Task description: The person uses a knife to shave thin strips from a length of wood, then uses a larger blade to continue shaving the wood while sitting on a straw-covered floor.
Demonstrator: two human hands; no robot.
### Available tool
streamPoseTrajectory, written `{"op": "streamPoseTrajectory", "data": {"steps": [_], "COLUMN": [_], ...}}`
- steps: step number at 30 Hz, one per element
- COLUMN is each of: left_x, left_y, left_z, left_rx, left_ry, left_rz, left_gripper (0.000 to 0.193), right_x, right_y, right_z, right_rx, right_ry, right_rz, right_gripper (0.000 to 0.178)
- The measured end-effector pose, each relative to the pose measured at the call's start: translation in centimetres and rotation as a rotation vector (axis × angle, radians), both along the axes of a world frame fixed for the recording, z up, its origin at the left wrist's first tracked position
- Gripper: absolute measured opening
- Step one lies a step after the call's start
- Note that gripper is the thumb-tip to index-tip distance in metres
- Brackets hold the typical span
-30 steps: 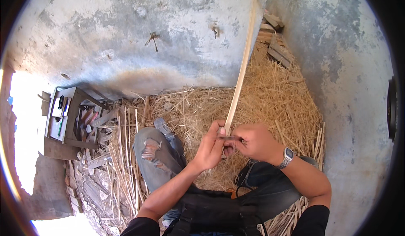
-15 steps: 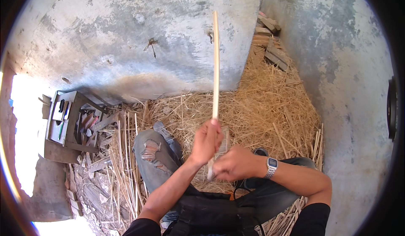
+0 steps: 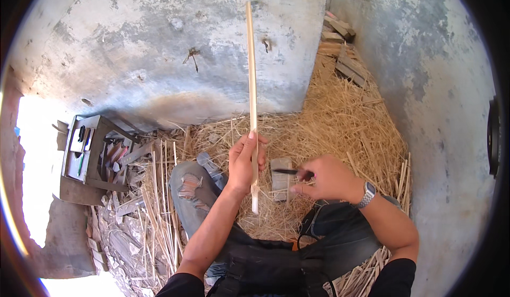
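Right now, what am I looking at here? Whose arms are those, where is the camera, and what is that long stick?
There is no machine here: these are a person's two bare hands, filmed by a wide fisheye camera worn on their head and looking down. That lens is why the walls bend near the rim. The person sits on straw in a corner between two grey concrete walls, in torn jeans. The left hand grips a long, thin pale stick, held nearly upright. The right hand, with a watch on its wrist, holds a small dark blade pointing toward the stick, not touching it. Between the hands a small grey block lies on the straw. To the left stands an open toolbox among loose sticks and scraps, and some wood pieces lie in the far corner.
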State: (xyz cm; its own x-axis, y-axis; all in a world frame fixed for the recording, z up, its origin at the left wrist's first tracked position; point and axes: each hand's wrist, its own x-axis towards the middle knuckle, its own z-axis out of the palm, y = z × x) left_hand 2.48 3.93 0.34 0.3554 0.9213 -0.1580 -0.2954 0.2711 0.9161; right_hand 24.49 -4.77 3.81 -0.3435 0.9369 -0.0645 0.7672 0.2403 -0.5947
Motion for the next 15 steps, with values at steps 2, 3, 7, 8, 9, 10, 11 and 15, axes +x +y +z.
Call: {"op": "streamPoseTrajectory", "data": {"steps": [2,3,7,8,9,10,11,15], "left_x": [0.8,1.1,2.1,2.1,2.0,1.9,1.9,0.4], "left_y": [-0.2,-0.3,-1.7,-1.8,-1.7,-1.6,-1.5,-3.1], "left_z": [0.7,0.8,-1.0,-1.2,-1.7,-2.4,-2.1,0.2], "left_rx": [-0.073,-0.109,0.018,0.134,0.184,0.234,0.286,0.253], "left_ry": [-0.014,-0.023,-0.052,-0.029,-0.015,-0.001,0.014,0.234], "left_rz": [-0.008,-0.01,-0.09,-0.111,-0.132,-0.152,-0.173,-0.364], "left_gripper": [0.038,0.038,0.032,0.031,0.032,0.033,0.034,0.031], "right_x": [-0.8,-1.5,-3.6,-3.8,-3.9,-3.9,-3.8,-2.3], "right_y": [0.0,0.0,0.1,0.2,0.3,0.4,0.5,1.7], "right_z": [1.0,1.5,1.8,1.1,0.6,0.4,0.2,0.0], "right_rx": [-0.073,-0.109,-0.146,-0.186,-0.226,-0.187,-0.146,0.191], "right_ry": [0.301,0.451,0.57,0.608,0.646,0.621,0.597,0.691], "right_rz": [-0.127,-0.189,-0.33,-0.314,-0.296,-0.322,-0.347,-0.584], "right_gripper": [0.035,0.034,0.028,0.028,0.029,0.028,0.027,0.034]}}
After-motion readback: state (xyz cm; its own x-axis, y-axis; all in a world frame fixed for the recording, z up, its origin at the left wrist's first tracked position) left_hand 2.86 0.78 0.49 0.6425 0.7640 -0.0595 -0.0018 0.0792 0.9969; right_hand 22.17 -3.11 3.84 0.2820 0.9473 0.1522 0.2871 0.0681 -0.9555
